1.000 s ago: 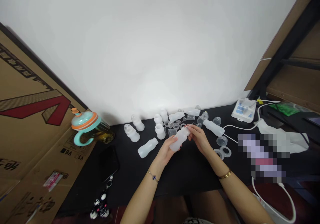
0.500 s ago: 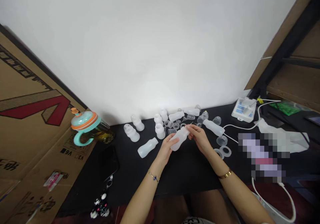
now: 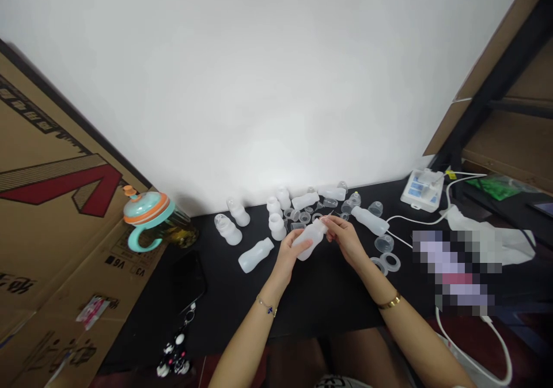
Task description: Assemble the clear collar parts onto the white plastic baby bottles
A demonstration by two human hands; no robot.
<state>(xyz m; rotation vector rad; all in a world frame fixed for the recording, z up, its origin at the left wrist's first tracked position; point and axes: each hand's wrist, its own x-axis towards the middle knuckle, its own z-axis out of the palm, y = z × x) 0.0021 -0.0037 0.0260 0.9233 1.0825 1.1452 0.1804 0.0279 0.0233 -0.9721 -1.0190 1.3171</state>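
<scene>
Fingers of the left hand (image 3: 285, 259) curl around a frosted plastic bottle (image 3: 311, 239) above the bench (image 3: 319, 313), while fingers of the right hand (image 3: 343, 239) pinch its neck. Loose bottles (image 3: 256, 255) and clear cups (image 3: 383, 243) lie just beyond.

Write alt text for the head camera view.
A person's left hand and right hand hold a frosted plastic bottle above a black tabletop. More bottles and clear plastic cups lie scattered nearby.
</scene>
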